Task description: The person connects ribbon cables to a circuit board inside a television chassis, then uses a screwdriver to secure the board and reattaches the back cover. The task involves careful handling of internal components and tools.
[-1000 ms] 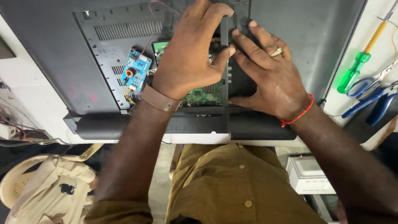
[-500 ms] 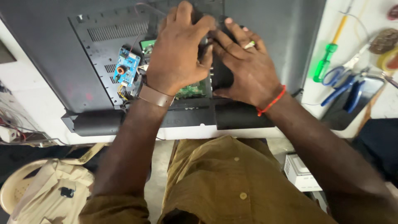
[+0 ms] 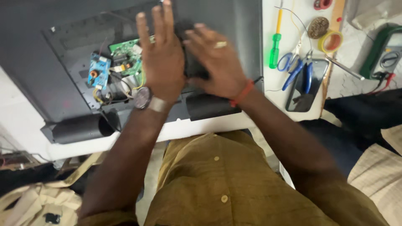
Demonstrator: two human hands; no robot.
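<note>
White workbench (image 3: pixel 251 121) carries a flat-screen set lying face down, its dark grey back panel (image 3: pixel 50 67) reaching the near edge and filling the left and middle of the top. At the panel's middle the casing is off, baring a green circuit board (image 3: pixel 125 56) and, just left of it, a small blue circuit board (image 3: pixel 98 72) with wires running between them.

Left hand (image 3: pixel 161 58) lies flat, fingers straight and spread, palm down just right of the green board; it grips nothing, and a wristwatch (image 3: pixel 143 97) sits on its wrist. Right hand (image 3: pixel 215 62) lies beside it, touching, fingers bent over a black cover piece (image 3: pixel 194 69) on the panel; whether it clasps the piece or only presses on it I cannot tell. A red thread circles that wrist.

Toward the right edge of the bench lie a green-handled screwdriver (image 3: pixel 274 48), blue-handled scissors and pliers (image 3: pixel 299 69), a dark phone (image 3: pixel 307 86), a roll of yellow tape (image 3: pixel 331 42) and a green multimeter (image 3: pixel 387 52).
</note>
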